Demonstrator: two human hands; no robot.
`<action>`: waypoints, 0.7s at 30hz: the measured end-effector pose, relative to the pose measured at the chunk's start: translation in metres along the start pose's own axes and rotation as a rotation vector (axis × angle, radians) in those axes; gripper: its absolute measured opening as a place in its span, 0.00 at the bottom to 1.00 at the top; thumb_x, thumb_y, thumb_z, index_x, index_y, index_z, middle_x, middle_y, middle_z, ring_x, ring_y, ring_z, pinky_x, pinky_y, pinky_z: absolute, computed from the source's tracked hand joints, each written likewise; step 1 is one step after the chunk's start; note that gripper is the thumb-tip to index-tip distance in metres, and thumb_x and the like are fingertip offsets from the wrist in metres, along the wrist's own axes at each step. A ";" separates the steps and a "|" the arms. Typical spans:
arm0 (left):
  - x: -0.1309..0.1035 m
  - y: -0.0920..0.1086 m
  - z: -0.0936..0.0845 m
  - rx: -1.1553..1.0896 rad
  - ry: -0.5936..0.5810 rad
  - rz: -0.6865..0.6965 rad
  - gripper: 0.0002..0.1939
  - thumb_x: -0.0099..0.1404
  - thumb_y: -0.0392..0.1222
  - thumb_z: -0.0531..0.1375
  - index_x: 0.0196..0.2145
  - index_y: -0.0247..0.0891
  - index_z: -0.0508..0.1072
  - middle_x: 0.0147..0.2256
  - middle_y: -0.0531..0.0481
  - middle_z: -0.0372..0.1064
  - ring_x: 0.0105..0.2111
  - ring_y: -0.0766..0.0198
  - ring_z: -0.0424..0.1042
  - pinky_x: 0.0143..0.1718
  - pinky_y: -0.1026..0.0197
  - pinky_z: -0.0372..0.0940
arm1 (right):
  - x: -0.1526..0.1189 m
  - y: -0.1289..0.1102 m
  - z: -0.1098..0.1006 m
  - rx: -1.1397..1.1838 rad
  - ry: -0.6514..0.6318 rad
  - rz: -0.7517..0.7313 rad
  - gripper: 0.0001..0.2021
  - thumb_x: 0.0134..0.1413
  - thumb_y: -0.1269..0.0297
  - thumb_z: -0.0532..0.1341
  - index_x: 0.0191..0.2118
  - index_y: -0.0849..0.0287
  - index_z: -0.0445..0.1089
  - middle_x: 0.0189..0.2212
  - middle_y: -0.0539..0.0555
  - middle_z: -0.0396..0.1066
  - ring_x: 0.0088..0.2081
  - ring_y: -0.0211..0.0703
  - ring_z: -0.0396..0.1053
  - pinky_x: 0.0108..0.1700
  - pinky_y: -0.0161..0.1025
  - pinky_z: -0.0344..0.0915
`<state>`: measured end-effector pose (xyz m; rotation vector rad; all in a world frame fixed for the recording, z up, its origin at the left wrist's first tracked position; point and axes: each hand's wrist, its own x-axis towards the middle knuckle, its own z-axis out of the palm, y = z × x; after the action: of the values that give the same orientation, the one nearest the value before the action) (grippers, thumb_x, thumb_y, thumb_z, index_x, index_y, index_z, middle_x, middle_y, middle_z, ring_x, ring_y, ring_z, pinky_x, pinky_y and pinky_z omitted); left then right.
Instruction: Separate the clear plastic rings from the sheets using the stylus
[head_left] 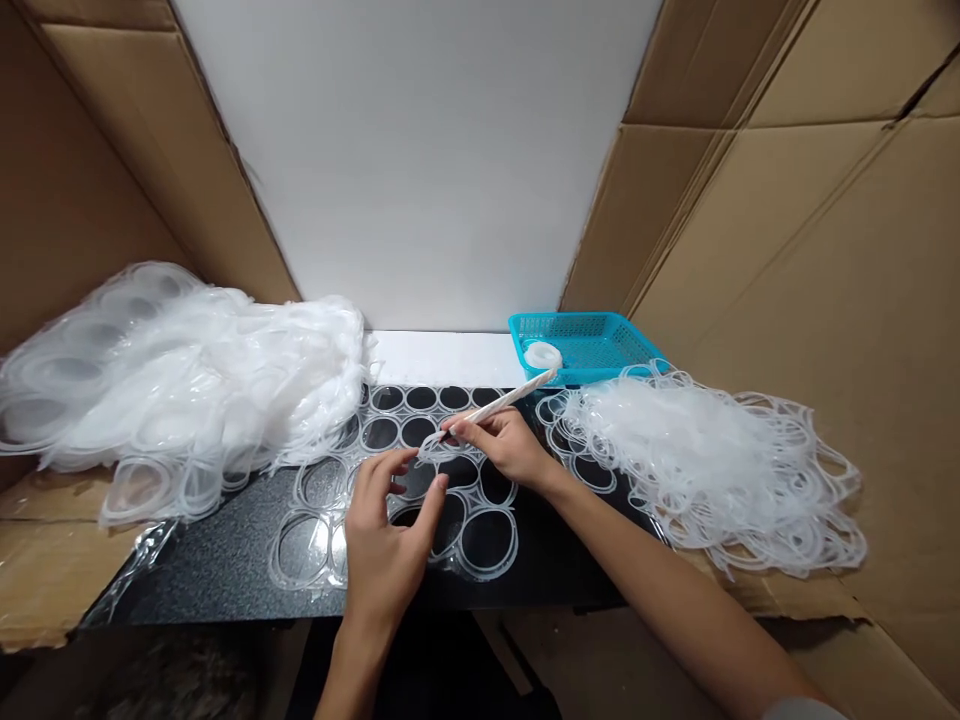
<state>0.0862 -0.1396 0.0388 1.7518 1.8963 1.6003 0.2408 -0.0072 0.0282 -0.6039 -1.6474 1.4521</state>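
Observation:
My right hand (506, 445) grips a slim white stick-like tool (510, 397), its lower tip pointing left and down. Around that tip lies a clear plastic ring (429, 447); whether the tool catches it or only touches it, I cannot tell. Beside the ring, my left hand (390, 520) has its thumb and fingers apart, the fingertips close to the ring's left edge. Beneath both hands, a translucent sheet of joined rings (487, 545) is spread over the black speckled tabletop (217, 560).
A large heap of translucent ring sheets (247, 370) lies at the left, and another tangled heap (712, 460) at the right. Behind stands a blue basket (600, 340) with a few white rings (542, 355) inside. Cardboard walls (840, 220) and a white panel (420, 160) enclose the table.

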 end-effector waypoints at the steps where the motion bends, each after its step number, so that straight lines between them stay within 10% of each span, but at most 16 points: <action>1: 0.000 0.001 0.002 0.012 0.007 0.022 0.12 0.68 0.47 0.66 0.49 0.46 0.77 0.46 0.49 0.73 0.41 0.59 0.73 0.41 0.57 0.71 | -0.001 0.001 0.001 -0.001 -0.001 0.007 0.23 0.59 0.41 0.68 0.43 0.57 0.84 0.41 0.58 0.84 0.43 0.50 0.82 0.50 0.47 0.79; 9: 0.014 -0.002 0.004 -0.069 -0.041 -0.044 0.07 0.71 0.46 0.64 0.39 0.43 0.82 0.39 0.50 0.78 0.38 0.60 0.75 0.43 0.58 0.70 | -0.004 -0.001 0.007 0.097 -0.020 0.060 0.23 0.58 0.41 0.69 0.43 0.59 0.84 0.37 0.57 0.84 0.39 0.46 0.80 0.47 0.44 0.78; 14: 0.012 0.008 -0.010 -0.346 -0.221 -0.301 0.12 0.70 0.50 0.65 0.36 0.41 0.83 0.34 0.50 0.77 0.37 0.61 0.75 0.41 0.62 0.70 | -0.010 -0.010 0.015 0.297 -0.052 0.116 0.21 0.58 0.44 0.71 0.42 0.58 0.84 0.34 0.56 0.83 0.37 0.43 0.80 0.46 0.41 0.76; 21: -0.011 0.010 -0.012 -0.621 -0.187 -0.654 0.15 0.67 0.54 0.68 0.35 0.39 0.82 0.34 0.48 0.76 0.37 0.61 0.73 0.41 0.63 0.70 | -0.018 -0.023 0.021 0.357 -0.115 0.163 0.18 0.60 0.47 0.71 0.40 0.59 0.84 0.35 0.56 0.83 0.38 0.42 0.79 0.46 0.40 0.76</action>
<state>0.0885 -0.1575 0.0452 0.8717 1.4347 1.4642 0.2365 -0.0380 0.0463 -0.4666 -1.3998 1.8766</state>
